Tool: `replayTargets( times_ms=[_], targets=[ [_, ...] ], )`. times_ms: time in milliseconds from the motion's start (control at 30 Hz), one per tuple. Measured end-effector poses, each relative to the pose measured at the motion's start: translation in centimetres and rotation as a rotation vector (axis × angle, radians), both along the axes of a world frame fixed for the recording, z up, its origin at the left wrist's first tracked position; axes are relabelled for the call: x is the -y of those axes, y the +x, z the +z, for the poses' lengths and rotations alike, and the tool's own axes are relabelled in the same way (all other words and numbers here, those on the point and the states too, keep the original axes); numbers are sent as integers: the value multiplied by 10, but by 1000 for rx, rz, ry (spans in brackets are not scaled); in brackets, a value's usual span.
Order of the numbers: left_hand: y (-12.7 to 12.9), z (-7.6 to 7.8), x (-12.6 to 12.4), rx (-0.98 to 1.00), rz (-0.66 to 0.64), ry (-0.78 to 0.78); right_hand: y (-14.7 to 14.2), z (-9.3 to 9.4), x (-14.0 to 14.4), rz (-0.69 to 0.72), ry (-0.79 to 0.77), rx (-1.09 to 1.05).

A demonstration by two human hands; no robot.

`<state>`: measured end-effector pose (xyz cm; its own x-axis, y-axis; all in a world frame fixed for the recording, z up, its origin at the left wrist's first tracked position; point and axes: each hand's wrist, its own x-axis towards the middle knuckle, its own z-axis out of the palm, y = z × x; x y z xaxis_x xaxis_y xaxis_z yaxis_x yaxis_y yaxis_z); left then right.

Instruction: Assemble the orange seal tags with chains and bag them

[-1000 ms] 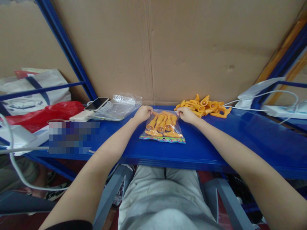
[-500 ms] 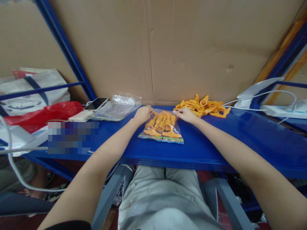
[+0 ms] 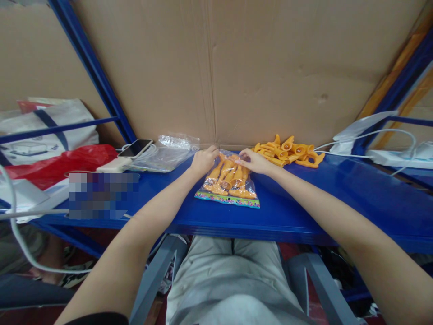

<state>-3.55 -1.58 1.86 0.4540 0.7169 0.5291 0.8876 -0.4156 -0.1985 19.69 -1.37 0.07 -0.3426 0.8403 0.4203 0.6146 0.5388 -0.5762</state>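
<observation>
Clear bag (image 3: 228,183) of orange plastic pieces, flat on the blue desk (image 3: 304,198) near its middle, colourful printed strip along the near edge. Far edge of the bag pinched at the left corner by the left hand (image 3: 203,161), fingers curled tight on the plastic. Same edge gripped nearer the middle by the right hand (image 3: 253,161), fingers closed on it. Just right of that, a loose heap of orange pieces (image 3: 290,151) against the cardboard wall (image 3: 270,67). To the left, an empty clear bag (image 3: 169,151), a phone (image 3: 135,147), a white charger (image 3: 114,165).
</observation>
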Motion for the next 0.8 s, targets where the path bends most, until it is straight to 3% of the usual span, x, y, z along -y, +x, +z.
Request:
replayTargets(
  times_ms=[167, 333, 467, 600, 700, 800],
  targets=[
    [-1, -1, 0, 29, -20, 34, -9, 23, -14, 200, -266, 27],
    [-1, 0, -1, 59, -36, 73, -16, 53, -15, 248, -613, 31],
    [-3, -3, -5, 89, -82, 90, -25, 59, -11, 304, -870, 46],
    [-7, -6, -10, 155, -188, 89, -32, 55, -6, 308, -895, -3],
    [-12, -5, -12, 299, -333, 171, -30, 53, 2, 257, -810, -64],
    [-21, -1, -16, 494, -386, 261, -13, 56, 11, 193, -693, -160]
  ],
)
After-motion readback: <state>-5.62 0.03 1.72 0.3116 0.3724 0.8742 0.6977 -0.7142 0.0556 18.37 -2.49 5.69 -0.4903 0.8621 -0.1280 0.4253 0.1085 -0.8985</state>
